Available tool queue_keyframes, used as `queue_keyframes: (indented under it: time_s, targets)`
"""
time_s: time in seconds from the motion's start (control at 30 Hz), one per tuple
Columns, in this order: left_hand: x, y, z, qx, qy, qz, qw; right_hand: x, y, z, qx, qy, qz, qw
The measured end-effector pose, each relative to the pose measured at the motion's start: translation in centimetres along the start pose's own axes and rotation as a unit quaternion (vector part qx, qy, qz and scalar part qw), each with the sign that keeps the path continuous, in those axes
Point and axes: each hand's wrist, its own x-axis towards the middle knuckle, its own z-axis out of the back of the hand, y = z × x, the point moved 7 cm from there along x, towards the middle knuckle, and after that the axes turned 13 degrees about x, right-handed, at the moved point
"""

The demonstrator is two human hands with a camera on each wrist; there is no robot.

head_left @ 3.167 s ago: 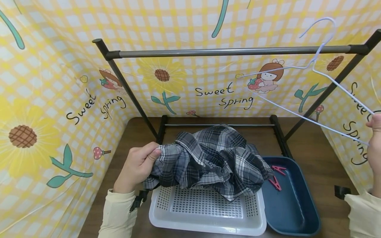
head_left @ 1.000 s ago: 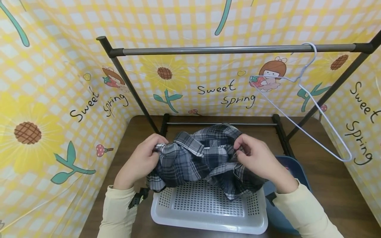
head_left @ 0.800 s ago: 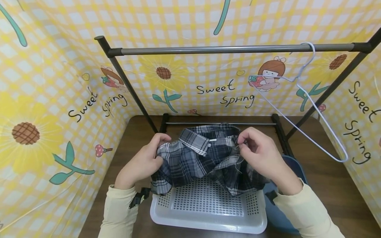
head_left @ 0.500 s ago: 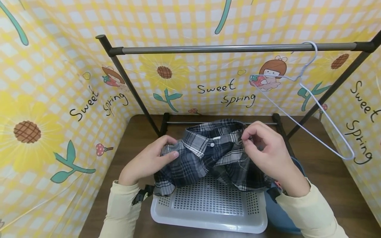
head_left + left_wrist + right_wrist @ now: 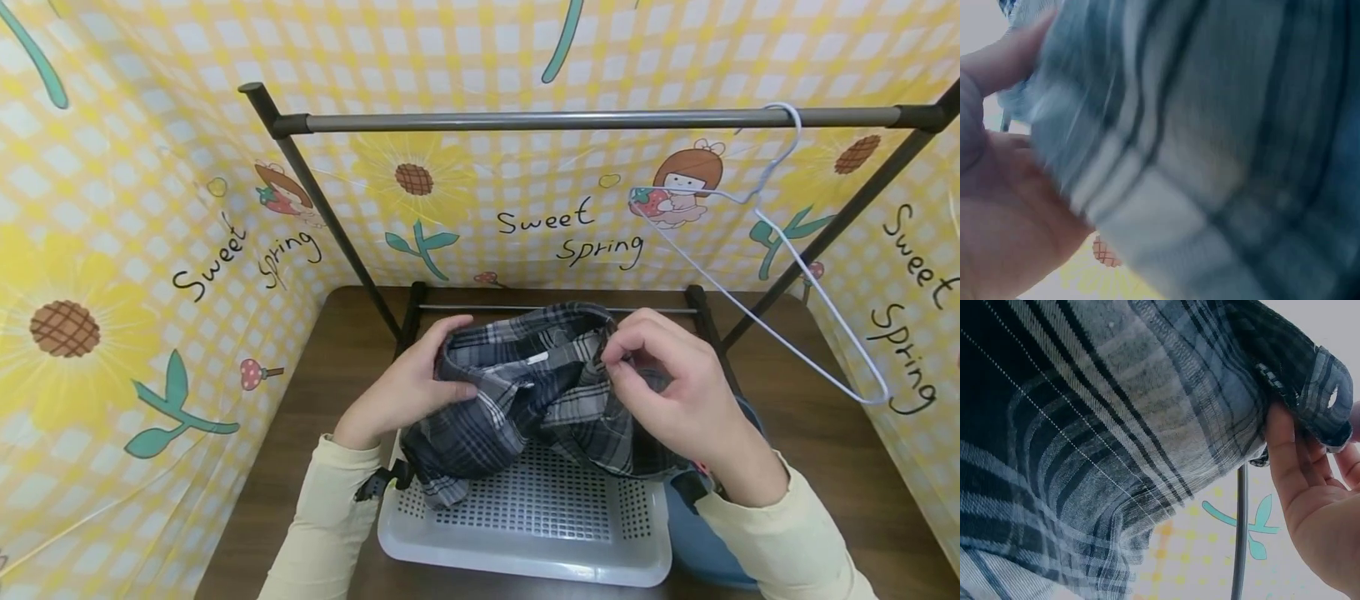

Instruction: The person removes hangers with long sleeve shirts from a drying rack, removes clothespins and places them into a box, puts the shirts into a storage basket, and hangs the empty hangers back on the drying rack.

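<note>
A grey-and-black plaid shirt (image 5: 480, 433) with a buttoned front hangs bunched over the white perforated basket (image 5: 525, 571). My left hand (image 5: 408, 387) holds it at the left side of the collar, thumb in front and fingers behind the cloth. On the other side my right hand (image 5: 671, 383) pinches the collar's edge between thumb and forefinger. Plaid cloth (image 5: 1210, 125) fills most of the left wrist view, blurred, beside the palm. In the right wrist view the fingers (image 5: 1282, 434) are at the edge of the shirt near a buttonhole.
A lilac wire hanger (image 5: 813, 283) hangs at the right of the rack's bar (image 5: 525, 121). The rack stands on the brown table (image 5: 300, 367) behind the basket. A blue bin (image 5: 705, 542) is partly hidden under my right arm. Patterned yellow cloth walls surround the table.
The hanger has gone from my right hand onto the bar, and that hand has come to the collar. My left hand has shifted right along the shirt to the collar, which now gapes wider.
</note>
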Motion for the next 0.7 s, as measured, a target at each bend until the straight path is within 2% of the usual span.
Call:
queue_keyframes:
  time_s: [0.07,0.2,0.37,0.47,0.53,0.7]
  targets:
    - [-0.1,-0.1,0.5,-0.008,-0.031,0.002,0.9995,0.0,0.0,0.1,-0.016,-0.009,-0.014,1.000]
    - [-0.4,-0.6,1.4,-0.024,-0.083,0.004,0.9963,0.2,-0.3,0.1,-0.052,-0.029,-0.074,0.995]
    - [-0.8,-1.8,1.6,-0.047,-0.110,-0.012,0.9927,0.6,-0.6,-0.4,-0.044,-0.037,-0.140,0.988]
    - [-1.2,-2.7,1.9,-0.048,-0.141,-0.038,0.9882,0.8,-0.8,-0.8,-0.027,-0.025,-0.161,0.986]
    - [-1.5,-3.4,2.1,-0.036,-0.169,-0.065,0.9828,0.9,-0.8,-1.1,-0.034,-0.007,-0.162,0.986]
    - [-2.2,-5.8,2.1,0.023,-0.228,-0.152,0.9614,1.3,-0.7,-2.0,-0.109,0.018,-0.123,0.986]
